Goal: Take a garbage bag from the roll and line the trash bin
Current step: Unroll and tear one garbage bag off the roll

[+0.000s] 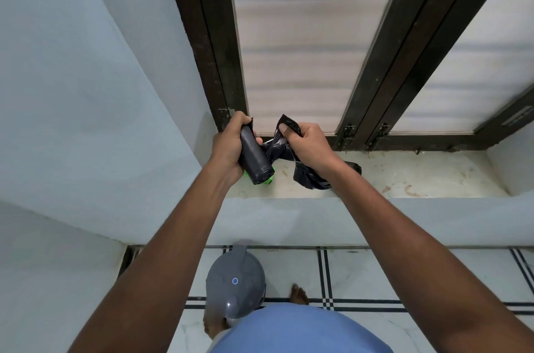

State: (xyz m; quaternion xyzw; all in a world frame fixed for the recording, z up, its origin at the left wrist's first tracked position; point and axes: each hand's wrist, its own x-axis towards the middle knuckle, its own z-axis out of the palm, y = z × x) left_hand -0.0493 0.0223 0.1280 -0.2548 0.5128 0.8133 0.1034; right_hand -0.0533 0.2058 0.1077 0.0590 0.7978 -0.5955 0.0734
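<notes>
- The left hand [228, 147] is curled round a dark grey roll of garbage bags [255, 159], gripping its upper half; the fingertips wrap behind the roll and are mostly hidden.
- Something bright green [270, 179] peeks out under the near end of the roll; too little shows to tell what it is.
- The right hand [309, 147] pinches a crumpled black garbage bag [310, 176], thumb on top. The bag runs from the roll, under the palm, and hangs out below the wrist over the window sill [419, 173]. Whether it is still joined to the roll cannot be made out.
- The sill is stained and lies just beneath both hands, before a dark-framed window [318, 34].
- The grey trash bin [235, 283] stands on the tiled floor [404, 280], near and below, lid shut; its near edge is covered by the person's blue shirt [300, 329].
- Bare toes [299, 295] show just right of the bin.
</notes>
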